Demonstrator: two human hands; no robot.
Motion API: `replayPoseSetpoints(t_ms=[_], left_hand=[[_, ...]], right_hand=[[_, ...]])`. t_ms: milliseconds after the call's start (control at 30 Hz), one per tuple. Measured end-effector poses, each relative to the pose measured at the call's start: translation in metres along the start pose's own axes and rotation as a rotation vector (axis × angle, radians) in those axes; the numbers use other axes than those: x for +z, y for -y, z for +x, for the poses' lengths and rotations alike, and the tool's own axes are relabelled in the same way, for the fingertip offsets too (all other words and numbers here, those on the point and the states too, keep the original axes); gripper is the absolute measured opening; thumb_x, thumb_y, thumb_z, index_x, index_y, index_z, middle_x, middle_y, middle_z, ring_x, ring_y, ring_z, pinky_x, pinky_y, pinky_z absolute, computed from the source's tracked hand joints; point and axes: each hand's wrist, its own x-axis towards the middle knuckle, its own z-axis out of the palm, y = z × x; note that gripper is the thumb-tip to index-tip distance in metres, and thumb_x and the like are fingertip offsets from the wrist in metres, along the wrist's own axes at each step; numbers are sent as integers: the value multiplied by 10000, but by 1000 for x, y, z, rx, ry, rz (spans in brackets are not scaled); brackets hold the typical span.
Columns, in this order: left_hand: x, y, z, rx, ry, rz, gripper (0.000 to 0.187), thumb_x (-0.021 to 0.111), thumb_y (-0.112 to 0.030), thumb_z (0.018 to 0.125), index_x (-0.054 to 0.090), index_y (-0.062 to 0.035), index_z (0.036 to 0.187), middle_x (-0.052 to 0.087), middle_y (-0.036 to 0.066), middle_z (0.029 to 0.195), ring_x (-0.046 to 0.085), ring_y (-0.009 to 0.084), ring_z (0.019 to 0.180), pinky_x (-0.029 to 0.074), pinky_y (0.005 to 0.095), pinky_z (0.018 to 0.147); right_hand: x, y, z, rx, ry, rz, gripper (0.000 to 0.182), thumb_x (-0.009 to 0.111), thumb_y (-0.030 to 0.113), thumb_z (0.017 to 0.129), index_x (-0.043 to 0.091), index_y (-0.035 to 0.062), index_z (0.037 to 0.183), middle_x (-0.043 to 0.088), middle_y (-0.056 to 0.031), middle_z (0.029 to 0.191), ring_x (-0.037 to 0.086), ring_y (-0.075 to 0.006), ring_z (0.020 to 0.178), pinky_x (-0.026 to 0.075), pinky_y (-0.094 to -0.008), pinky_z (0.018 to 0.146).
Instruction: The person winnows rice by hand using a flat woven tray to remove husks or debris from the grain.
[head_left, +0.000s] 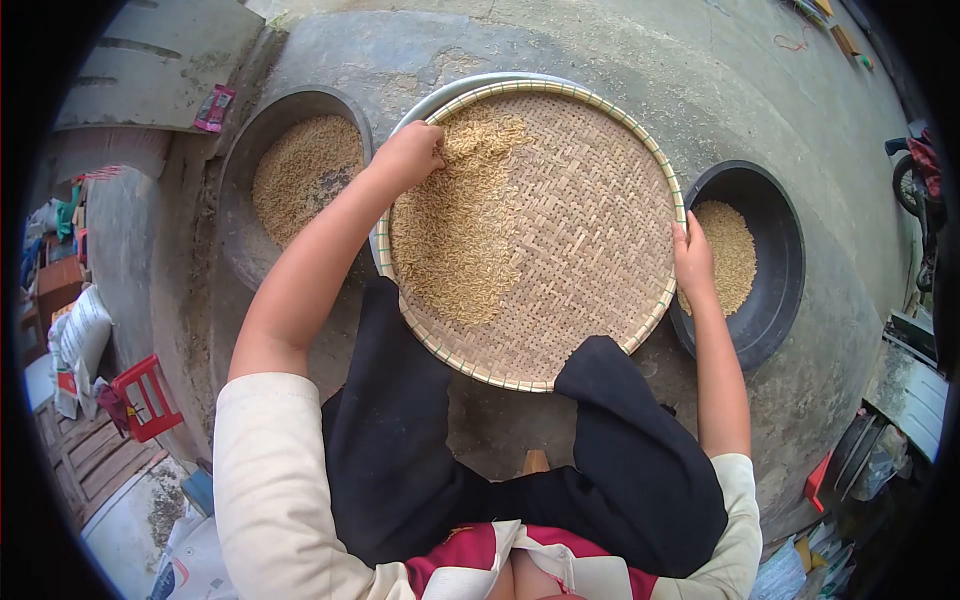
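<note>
A round woven bamboo winnowing tray (pixel 600 200) rests level over my knees, with unhusked rice grains (pixel 455 240) spread across its left side. My left hand (pixel 410 155) is at the upper left rim, its fingers curled together at the edge of the grains; what they pinch is too small to make out. On the right, my right hand (pixel 693 262) grips the tray's rim, thumb on top and the other fingers hidden below. Under the tray's far edge shows the rim of a pale metal basin (pixel 470 87).
A dark tub (pixel 240 170) of grain stands left of the tray, and a black tub (pixel 775 225) with grain stands right. Stray grains dot the concrete floor (pixel 810 130). At far left are a red plastic stool (pixel 148 398) and a white sack (pixel 85 335); a motorbike (pixel 920 190) is at far right.
</note>
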Motion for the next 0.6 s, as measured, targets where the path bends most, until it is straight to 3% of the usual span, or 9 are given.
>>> replayPoseSetpoints(t_ms=[233,300,333,367,467,600], left_hand=[[-11,-5,10,-135,103,-189,177,544,-48,807,604,0,967,615,134,888,608,218,802,486,323,704],[-14,-3,13,-326,207,-610,206,502,-32,841,584,30,1019,615,124,936,614,172,809,509,287,726],[-16,0,11,-323,264,-826,227,456,7,851,548,75,1048,603,140,962,592,161,921,503,240,738],[-19,-2,8,-321,266,-825,227,456,7,851,548,75,1048,603,140,962,592,161,921,503,240,738],[-25,-6,1,-298,399,-1264,320,409,67,823,474,97,1134,530,190,1087,550,229,1031,492,263,855],[-22,-7,-3,-260,418,-1436,361,369,31,830,423,104,1179,524,187,1101,535,239,1051,472,261,878]], right_hand=[[2,-4,0,0,7,3,541,433,386,876,417,-26,1225,552,-253,1058,550,-370,972,427,-396,823],[1,-5,0,-19,-7,-5,539,433,386,876,420,-27,1223,551,-255,1057,550,-371,970,427,-397,821],[1,-5,0,-18,-7,-4,538,433,386,876,422,-28,1220,550,-257,1059,549,-373,970,427,-398,821],[1,-4,0,-18,-6,-4,538,434,386,876,424,-30,1217,548,-258,1061,548,-375,970,427,-399,820],[0,-2,0,-5,3,-9,535,434,382,877,425,-34,1213,553,-262,1044,551,-377,961,430,-401,813],[1,-4,0,-38,-26,3,534,434,380,877,425,-35,1213,561,-265,1020,557,-378,945,434,-402,800]])
